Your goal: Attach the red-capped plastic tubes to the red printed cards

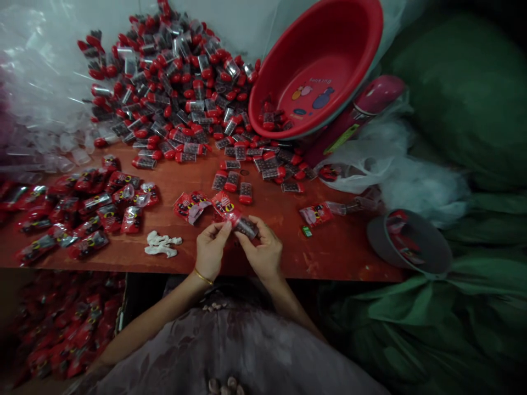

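Note:
Near the table's front edge, my left hand pinches the lower end of a small red printed packet. My right hand has its thumb and fingers closed round a clear tube with dark contents. Tube and packet meet between the two hands; whether the tube's end is inside the packet, I cannot tell. Just left of them lie more flat red packets. Beyond, a few filled tubes with red caps rest on the table.
A large heap of red-capped tubes covers the back of the table, beside a tilted red basin. Filled packets lie left, near crumpled white pieces. At right are a pink flask and grey bowl.

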The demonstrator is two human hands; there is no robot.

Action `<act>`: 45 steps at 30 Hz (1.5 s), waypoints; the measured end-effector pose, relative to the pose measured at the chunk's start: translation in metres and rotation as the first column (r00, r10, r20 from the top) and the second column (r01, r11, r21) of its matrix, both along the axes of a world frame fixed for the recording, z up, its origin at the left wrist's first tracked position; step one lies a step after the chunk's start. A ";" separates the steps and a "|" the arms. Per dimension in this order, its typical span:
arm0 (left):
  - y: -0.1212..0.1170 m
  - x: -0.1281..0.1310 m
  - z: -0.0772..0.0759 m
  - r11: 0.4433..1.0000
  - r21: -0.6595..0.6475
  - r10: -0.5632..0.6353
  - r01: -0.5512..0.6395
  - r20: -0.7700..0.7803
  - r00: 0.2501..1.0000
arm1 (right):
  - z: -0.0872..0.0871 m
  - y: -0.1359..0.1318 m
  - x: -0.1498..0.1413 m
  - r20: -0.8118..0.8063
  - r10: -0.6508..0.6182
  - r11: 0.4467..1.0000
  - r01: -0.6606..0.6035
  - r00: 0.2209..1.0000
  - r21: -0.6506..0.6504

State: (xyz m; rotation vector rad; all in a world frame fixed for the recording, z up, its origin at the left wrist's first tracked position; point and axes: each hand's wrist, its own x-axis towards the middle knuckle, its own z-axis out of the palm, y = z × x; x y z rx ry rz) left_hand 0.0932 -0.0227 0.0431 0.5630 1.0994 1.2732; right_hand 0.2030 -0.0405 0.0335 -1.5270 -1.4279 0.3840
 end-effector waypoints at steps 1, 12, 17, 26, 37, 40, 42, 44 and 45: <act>-0.002 0.001 -0.002 1.000 0.023 0.010 -0.010 -0.028 1.000 | 0.001 0.000 0.001 0.003 0.004 1.000 -0.004 1.000 0.006; 0.015 -0.005 0.002 0.984 0.067 -0.162 0.167 -0.077 0.984 | 0.012 0.000 -0.007 0.126 0.021 0.995 -0.033 0.992 0.095; 0.009 0.001 -0.002 0.991 0.077 -0.106 0.112 -0.077 0.991 | 0.013 0.009 -0.013 0.136 0.022 0.986 -0.045 0.991 0.163; 0.027 -0.008 0.024 0.997 0.006 -0.071 0.071 0.160 0.985 | 0.013 0.012 -0.021 -0.116 0.133 0.991 -0.129 0.984 0.036; 0.022 -0.012 0.016 0.965 0.140 -0.244 0.222 0.158 0.957 | 0.021 0.012 -0.022 -0.604 0.094 0.952 -0.248 0.792 -0.177; 0.023 -0.015 0.020 0.988 0.088 -0.143 0.128 0.188 0.972 | 0.018 0.013 -0.025 -0.642 0.085 0.948 -0.260 0.762 -0.182; 0.021 -0.015 0.020 0.986 0.046 -0.169 0.163 0.194 0.966 | 0.013 0.015 -0.028 -0.665 0.084 0.941 -0.279 0.742 -0.193; 0.019 -0.015 0.018 0.982 0.035 -0.189 0.185 0.198 0.962 | 0.009 0.018 -0.033 -0.653 0.089 0.940 -0.280 0.752 -0.195; 0.018 -0.016 0.017 0.985 0.037 -0.175 0.171 0.200 0.964 | 0.007 0.021 -0.036 -0.624 0.098 0.944 -0.270 0.775 -0.187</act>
